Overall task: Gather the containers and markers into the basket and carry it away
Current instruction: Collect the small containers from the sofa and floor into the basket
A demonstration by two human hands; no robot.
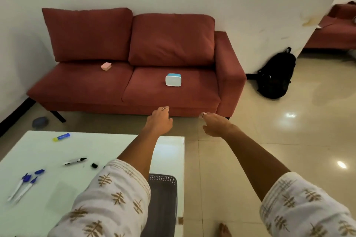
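Observation:
A blue-and-white container (173,79) lies on the right seat of the red sofa (229,71). A small pink container (106,66) rests on the left seat. My left hand (159,120) and my right hand (214,124) are stretched out side by side in front of the sofa's front edge, below the blue container, both holding nothing with loosely curled fingers. A dark grey basket (162,198) stands on the white table (119,141) under my left arm, partly hidden. On the table lie a black marker (75,161), its cap (94,165), blue markers (27,183) and a blue-yellow marker (61,137).
A black backpack (274,75) leans against the wall right of the sofa. A dark round object (40,122) sits on the floor by the sofa's left leg. Shiny tiled floor spreads to the right. My bare foot (224,230) shows at the bottom.

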